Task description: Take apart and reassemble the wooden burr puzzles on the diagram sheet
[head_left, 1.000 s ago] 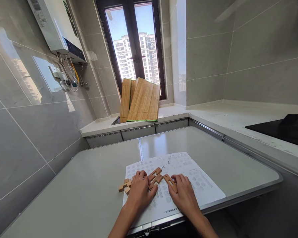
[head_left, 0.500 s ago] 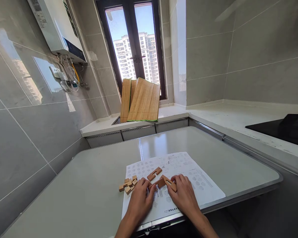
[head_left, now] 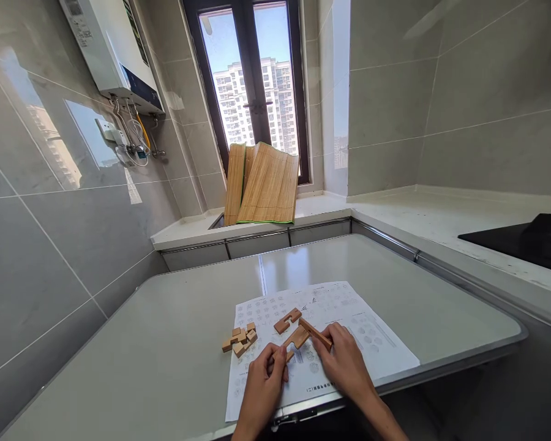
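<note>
Pinched in my left hand [head_left: 267,375] is a notched wooden puzzle piece [head_left: 299,337], its wide end pointing away to the right. My right hand [head_left: 345,360] grips a long wooden puzzle bar [head_left: 316,334], turned on its narrow side. The far end of this bar meets or overlaps the end of the notched piece; whether they interlock I cannot tell. Just beyond my hands, another notched wooden piece [head_left: 288,320] lies on a printed sheet [head_left: 371,324]. To the left is a small cluster of wooden blocks [head_left: 240,338], partly on the sheet's edge.
The sheet lies on a pale folding table [head_left: 165,343] with a seam across it. Behind stands a white counter [head_left: 321,205] bearing folded bamboo mats [head_left: 270,187]. A black cooktop [head_left: 528,242] is on the right counter. A water heater [head_left: 114,55] hangs at upper left.
The bar in my right hand has turned from its slotted face onto its narrow side. My left hand has drawn slightly back, and its notched piece now lies flatter. The view has shifted slightly.
</note>
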`<state>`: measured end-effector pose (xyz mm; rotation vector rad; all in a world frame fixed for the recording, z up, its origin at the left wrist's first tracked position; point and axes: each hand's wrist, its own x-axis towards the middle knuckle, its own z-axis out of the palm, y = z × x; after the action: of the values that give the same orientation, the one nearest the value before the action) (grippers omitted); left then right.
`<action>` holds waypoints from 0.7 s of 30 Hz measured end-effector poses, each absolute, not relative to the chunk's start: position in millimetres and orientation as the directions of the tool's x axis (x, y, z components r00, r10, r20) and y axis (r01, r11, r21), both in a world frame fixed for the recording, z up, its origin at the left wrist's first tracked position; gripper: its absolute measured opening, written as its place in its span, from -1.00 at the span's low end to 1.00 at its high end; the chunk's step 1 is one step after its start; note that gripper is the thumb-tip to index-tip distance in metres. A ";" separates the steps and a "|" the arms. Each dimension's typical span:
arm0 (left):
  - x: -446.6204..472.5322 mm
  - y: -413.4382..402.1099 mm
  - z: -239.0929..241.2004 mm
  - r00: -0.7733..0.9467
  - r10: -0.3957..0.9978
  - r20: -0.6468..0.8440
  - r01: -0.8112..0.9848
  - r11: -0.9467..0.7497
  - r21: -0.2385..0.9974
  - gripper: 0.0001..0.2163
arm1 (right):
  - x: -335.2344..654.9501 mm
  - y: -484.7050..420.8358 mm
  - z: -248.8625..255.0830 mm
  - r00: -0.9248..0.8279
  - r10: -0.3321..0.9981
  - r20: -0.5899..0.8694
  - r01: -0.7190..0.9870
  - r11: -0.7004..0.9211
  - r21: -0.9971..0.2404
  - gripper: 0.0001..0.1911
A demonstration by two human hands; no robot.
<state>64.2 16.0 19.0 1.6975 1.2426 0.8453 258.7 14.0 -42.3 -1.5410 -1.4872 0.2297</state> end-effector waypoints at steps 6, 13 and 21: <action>71.8 11.8 19.7 0.262 0.964 0.046 0.391 -0.150 0.908 -0.54 | 258.0 5.3 -25.6 0.232 0.866 0.443 0.539 0.264 -0.800 -0.66; 74.6 9.8 17.1 0.241 0.968 0.064 0.391 -0.157 0.907 -0.56 | 255.9 -0.1 -18.0 0.239 0.841 0.485 0.519 0.312 -0.796 -0.63; 73.2 10.2 14.2 0.254 0.964 0.075 0.398 -0.175 0.901 -0.58 | 256.7 0.9 -18.9 0.220 0.861 0.458 0.445 0.329 -0.833 -0.67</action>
<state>73.2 10.2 14.2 1.7210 1.2621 0.8862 256.7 0.9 -18.9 -1.2941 -1.4062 0.4409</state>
